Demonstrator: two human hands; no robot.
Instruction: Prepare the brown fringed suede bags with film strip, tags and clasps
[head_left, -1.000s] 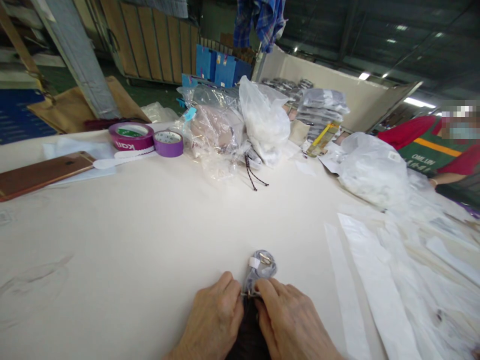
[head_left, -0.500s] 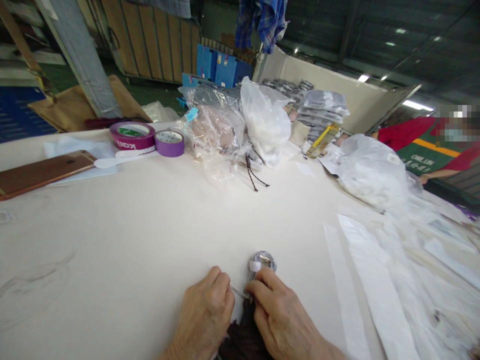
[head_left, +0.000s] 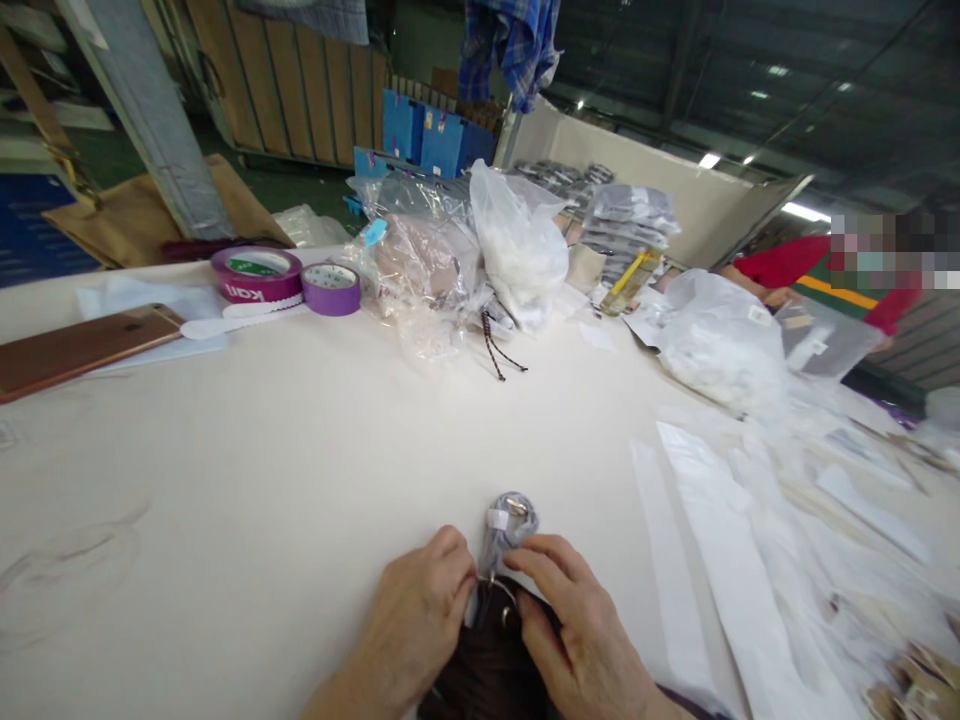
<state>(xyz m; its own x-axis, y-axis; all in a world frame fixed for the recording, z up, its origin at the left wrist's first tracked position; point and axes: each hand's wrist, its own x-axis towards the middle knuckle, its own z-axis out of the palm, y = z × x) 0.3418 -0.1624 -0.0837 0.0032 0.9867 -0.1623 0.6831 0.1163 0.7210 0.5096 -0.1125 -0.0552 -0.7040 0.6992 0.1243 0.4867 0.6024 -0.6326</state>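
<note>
Drew left hand (head_left: 421,598) nearer grey coil (head_left: 512,512) just beyond the fingertips, apparently pinching pale cord (head_left: 504,588), and spread right hand (head_left: 579,612) beside dark cloth (head_left: 487,665) bunched between both hands' fingers, seemingly light, soft and floppy, so best held at its probably firmer edge.

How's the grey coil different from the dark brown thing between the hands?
The grey coil is lighter; the dark brown thing is nearly black. The coil looks small; the brown thing is wider and runs out of the picture. The coil has a white band; none shows on the brown thing. Both have shiny, metal-looking bits.
</note>
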